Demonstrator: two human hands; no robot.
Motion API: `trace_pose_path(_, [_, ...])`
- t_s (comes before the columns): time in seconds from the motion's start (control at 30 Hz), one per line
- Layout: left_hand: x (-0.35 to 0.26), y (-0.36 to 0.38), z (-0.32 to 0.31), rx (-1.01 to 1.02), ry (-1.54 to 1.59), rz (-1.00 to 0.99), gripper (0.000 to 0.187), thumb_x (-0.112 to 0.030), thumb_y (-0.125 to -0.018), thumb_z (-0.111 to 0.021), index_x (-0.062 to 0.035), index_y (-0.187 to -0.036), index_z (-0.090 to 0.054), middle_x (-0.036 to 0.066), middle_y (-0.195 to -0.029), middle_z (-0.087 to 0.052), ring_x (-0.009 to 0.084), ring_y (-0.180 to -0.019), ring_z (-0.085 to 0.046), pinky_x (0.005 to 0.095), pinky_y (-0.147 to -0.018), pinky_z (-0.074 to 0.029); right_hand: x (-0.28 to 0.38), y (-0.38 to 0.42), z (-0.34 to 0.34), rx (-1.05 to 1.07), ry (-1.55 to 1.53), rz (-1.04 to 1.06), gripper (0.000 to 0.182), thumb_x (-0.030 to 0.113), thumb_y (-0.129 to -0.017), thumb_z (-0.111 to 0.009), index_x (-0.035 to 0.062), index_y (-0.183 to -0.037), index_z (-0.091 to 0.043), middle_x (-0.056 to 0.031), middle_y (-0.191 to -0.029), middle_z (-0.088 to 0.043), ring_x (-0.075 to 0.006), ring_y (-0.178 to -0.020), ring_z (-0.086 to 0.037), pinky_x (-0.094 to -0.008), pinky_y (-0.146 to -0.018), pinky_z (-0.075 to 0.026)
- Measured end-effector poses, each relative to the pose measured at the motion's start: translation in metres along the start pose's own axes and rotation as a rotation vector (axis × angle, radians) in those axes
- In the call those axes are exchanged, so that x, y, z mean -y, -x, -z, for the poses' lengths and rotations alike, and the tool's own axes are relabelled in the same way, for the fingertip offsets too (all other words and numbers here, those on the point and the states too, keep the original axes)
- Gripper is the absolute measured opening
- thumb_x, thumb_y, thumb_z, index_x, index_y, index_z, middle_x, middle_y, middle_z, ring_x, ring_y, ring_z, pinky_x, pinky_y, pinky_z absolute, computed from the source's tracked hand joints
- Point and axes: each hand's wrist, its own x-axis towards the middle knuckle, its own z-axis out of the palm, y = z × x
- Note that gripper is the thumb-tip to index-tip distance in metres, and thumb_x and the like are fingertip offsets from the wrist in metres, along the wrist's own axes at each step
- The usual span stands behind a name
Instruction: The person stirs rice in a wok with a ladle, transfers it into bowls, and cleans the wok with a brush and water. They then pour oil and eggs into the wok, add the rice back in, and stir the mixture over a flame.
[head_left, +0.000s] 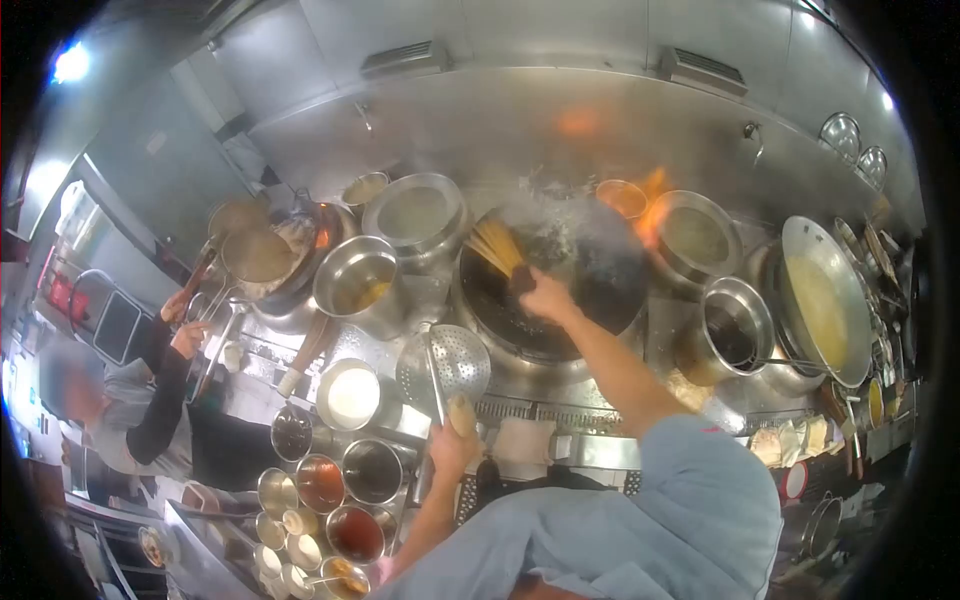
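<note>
My right hand [547, 298] is closed around the dark bound end of a bamboo wok brush [494, 246]. Its splayed bristles reach over the left inner side of a large dark wok [490, 300]. Steam or splashing water blurs the back of that wok. Lower down, my left hand [453, 450] grips the handle of a perforated strainer ladle [465, 368]. The strainer's round bowl is in front of the wok, to its left, above the metal counter.
Orange flames [654, 205] rise behind the wok's right side. Steel pots [358, 283] flank it, with a wide pan [832, 300] at far right. Several sauce containers [320, 483] stand lower left. A co-worker [150, 420] handles another wok [262, 262] at left.
</note>
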Motion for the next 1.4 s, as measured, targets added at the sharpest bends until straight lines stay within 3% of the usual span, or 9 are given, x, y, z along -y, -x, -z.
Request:
trace_pose_path(0.27, [0.0, 0.019, 0.003, -0.176, 0.345, -0.175, 0.057, -0.027, -0.073, -0.07, 0.0009, -0.119, -0.052, 0.021, -0.104, -0.059, 0.0398, -0.099, -0.059, 0.0436, -0.086, -0.049, -0.044, 0.0, 0.082, -0.3, 0.061, -0.253, 0.075, 0.026, -0.07, -0.059, 0.0253, -0.142, -0.038, -0.0251, -0.114, -0.062, -0.0389, -0.107, -0.06, -0.0467, -0.093, -0.047])
trace_pose_path(0.4, [-0.004, 0.017, 0.006, 0.179, 1.16, 0.07, 0.052, -0.013, -0.079, -0.063, 0.0004, -0.126, -0.046, 0.016, -0.11, -0.058, 0.0331, -0.098, -0.059, 0.0419, -0.083, -0.051, 0.017, 0.025, 0.042, 0.124, -0.096, -0.128, 0.074, 0.022, -0.061, -0.068, 0.0006, -0.13, -0.051, -0.0256, -0.114, -0.062, -0.0331, -0.106, -0.062, -0.0375, -0.088, -0.049])
trace_pose_path(0.67, [-0.046, 0.008, 0.03, 0.788, 1.837, 0.471, 0.045, -0.039, -0.091, -0.056, -0.0095, -0.124, -0.046, 0.009, -0.111, -0.058, 0.0298, -0.1, -0.057, 0.0536, -0.08, -0.05, 0.018, 0.083, 0.2, 0.794, 0.615, 0.032, 0.069, 0.034, -0.064, -0.074, 0.0081, -0.126, -0.058, -0.0167, -0.105, -0.065, -0.0248, -0.094, -0.063, -0.0375, -0.077, -0.052])
trace_pose_path(0.73, [-0.08, -0.036, -0.016, 1.111, 2.045, 0.179, 0.042, -0.039, -0.092, -0.056, -0.0105, -0.122, -0.047, 0.009, -0.111, -0.057, 0.0298, -0.1, -0.057, 0.0531, -0.081, -0.05, 0.021, 0.028, 0.197, 0.999, 0.735, -0.115, 0.062, 0.03, -0.064, -0.074, 0.0111, -0.122, -0.061, -0.0147, -0.101, -0.065, -0.0217, -0.093, -0.062, -0.0383, -0.071, -0.053])
trace_pose_path(0.87, [-0.19, -0.05, -0.015, 0.555, 1.579, 0.527, 0.027, -0.02, -0.089, -0.058, -0.0083, -0.112, -0.048, 0.009, -0.101, -0.056, 0.0266, -0.093, -0.058, 0.0482, -0.074, -0.052, 0.017, 0.023, 0.108, 0.549, 0.126, -0.119, 0.057, 0.026, -0.064, -0.073, 0.0072, -0.117, -0.062, -0.0131, -0.102, -0.065, -0.0263, -0.089, -0.063, -0.0418, -0.064, -0.055])
trace_pose_path(1.03, [-0.18, -0.064, -0.031, 0.316, 1.473, 0.296, 0.046, 0.002, -0.081, -0.055, -0.0021, -0.121, -0.034, 0.014, -0.101, -0.052, 0.0268, -0.084, -0.06, 0.0385, -0.059, -0.054, 0.004, 0.087, 0.174, 0.731, 0.616, 0.222, 0.089, 0.031, -0.061, -0.072, 0.0072, -0.141, -0.042, -0.0192, -0.11, -0.064, -0.0293, -0.104, -0.06, -0.0427, -0.09, -0.046])
trace_pose_path(1.1, [-0.178, -0.073, -0.039, 0.262, 1.371, 0.267, 0.078, -0.002, -0.08, -0.058, -0.0058, -0.142, -0.012, 0.017, -0.117, -0.047, 0.0269, -0.093, -0.059, 0.0383, -0.063, -0.056, -0.026, 0.042, 0.187, 0.664, 0.819, 0.166, 0.064, 0.028, -0.063, -0.069, 0.0069, -0.122, -0.059, -0.0169, -0.103, -0.068, -0.0287, -0.096, -0.065, -0.0417, -0.081, -0.051])
trace_pose_path(1.23, [-0.175, -0.074, -0.029, 0.252, 1.279, 0.228, 0.051, 0.004, -0.077, -0.054, 0.0, -0.126, -0.038, 0.015, -0.106, -0.054, 0.0256, -0.087, -0.061, 0.0372, -0.064, -0.056, -0.015, -0.014, 0.148, 0.357, 0.569, -0.142, 0.035, 0.024, -0.067, -0.064, 0.0086, -0.098, -0.069, -0.0111, -0.095, -0.071, -0.0306, -0.088, -0.068, -0.0417, -0.076, -0.054])
trace_pose_path(1.4, [-0.177, -0.064, -0.022, 0.193, 1.511, 0.083, 0.028, 0.002, -0.08, -0.048, -0.0041, -0.107, -0.043, 0.01, -0.09, -0.051, 0.0225, -0.073, -0.058, 0.0366, -0.056, -0.052, -0.012, 0.06, 0.085, 0.219, 0.556, 0.072, 0.049, 0.029, -0.072, -0.058, 0.012, -0.119, -0.06, -0.0161, -0.105, -0.067, -0.0333, -0.096, -0.066, -0.0438, -0.082, -0.052])
